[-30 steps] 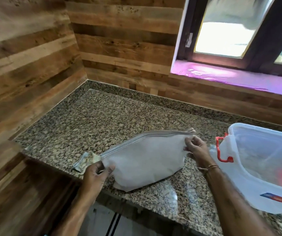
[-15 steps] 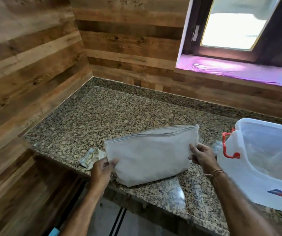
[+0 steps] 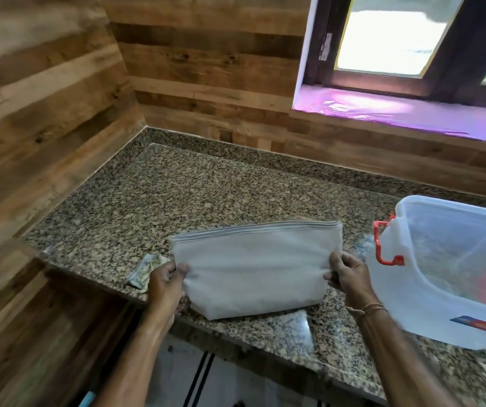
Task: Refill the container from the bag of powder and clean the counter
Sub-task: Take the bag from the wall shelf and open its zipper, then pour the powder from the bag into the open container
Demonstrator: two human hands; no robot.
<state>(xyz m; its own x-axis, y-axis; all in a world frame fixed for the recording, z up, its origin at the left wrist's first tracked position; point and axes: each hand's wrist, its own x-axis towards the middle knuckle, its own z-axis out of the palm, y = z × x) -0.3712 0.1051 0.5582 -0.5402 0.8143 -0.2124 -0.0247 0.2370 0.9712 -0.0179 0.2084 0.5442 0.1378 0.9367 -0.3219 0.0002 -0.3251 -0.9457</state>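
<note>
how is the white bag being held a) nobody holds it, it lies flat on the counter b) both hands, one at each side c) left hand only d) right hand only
b: the left hand pinches one side of the bag and the right hand pinches the other.

— Where does the light come from?
— Daylight through the window (image 3: pixel 388 39), blown out white; the sill (image 3: pixel 397 113) glows magenta.
— Sharp?
— Soft, slightly blurred. Glare shines on the counter (image 3: pixel 303 327); the wall planks (image 3: pixel 45 113) bend at the edges.
</note>
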